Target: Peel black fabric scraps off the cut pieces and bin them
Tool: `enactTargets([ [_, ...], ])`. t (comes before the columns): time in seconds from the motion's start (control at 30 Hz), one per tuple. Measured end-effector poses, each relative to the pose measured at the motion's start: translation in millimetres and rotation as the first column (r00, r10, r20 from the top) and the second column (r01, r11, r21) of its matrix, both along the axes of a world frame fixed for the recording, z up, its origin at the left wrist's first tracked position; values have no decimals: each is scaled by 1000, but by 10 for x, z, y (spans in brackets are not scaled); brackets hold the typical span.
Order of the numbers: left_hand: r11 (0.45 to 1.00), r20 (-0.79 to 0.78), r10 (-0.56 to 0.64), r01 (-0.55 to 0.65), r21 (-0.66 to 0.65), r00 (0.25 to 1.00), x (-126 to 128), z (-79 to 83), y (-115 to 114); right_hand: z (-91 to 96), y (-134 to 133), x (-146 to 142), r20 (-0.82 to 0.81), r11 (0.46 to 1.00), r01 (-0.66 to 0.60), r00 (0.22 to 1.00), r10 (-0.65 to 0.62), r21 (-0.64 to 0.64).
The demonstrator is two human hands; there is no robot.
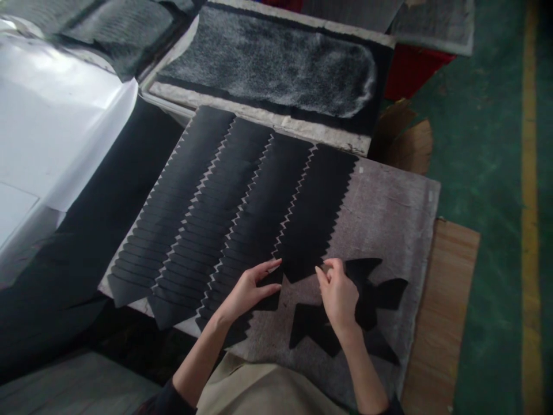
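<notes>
Grip of the left hand: narrow, thumb and forefinger slightly parted at a black piece; whether this is clamped cannot be determined. The right hand has thumb and forefinger nearly together by the lower end of the rightmost column; a pinch on material cannot be confirmed. Items by size: green floor at right; mauve-grey board, bearing four side-by-side columns of black zigzag-edged material, visibly overlapped towards the near left; dark pile-faced panel beyond; wooden board projecting at right; black jagged cutouts beside and beneath the right hand.
</notes>
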State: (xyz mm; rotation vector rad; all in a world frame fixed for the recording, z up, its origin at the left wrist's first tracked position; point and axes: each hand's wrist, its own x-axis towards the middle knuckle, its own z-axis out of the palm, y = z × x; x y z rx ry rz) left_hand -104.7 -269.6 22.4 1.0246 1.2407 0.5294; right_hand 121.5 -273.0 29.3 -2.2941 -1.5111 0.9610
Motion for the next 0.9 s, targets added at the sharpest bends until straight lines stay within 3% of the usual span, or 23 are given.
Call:
enactTargets([
  [0.07, 1000, 36, -26, 26, -1, 999, 28, 81, -16, 46, -52, -92, -276, 1000, -9, 961, 8, -2],
  [0.13, 998, 51, -63, 63, 9, 997, 75, 150, -42, 65, -110, -204, -526, 997, -41, 851, -2, -70],
  [0.23, 993, 42, -115, 116, -17, 992, 106, 192, -100, 52, -179, -309, -680, 980, -82, 730, -63, -179],
  [0.37, 987, -86, -93, 80, -141, 992, -3, 117, -167, 21, -210, -248, -664, 970, 30, 723, -187, -241],
  [0.53, 960, -99, 140, -159, -229, 985, -20, -24, -116, -45, -241, -162, -593, 976, 95, 782, -194, -194],
  [0.7, 938, -172, 300, -323, -127, 938, 194, -82, -14, -129, -274, -154, -405, 994, 56, 910, -89, -92],
  [0.9, 950, -276, 310, -307, 57, 910, 288, -134, -28, -199, -265, -87, -355, 994, 69, 930, -96, -88],
])
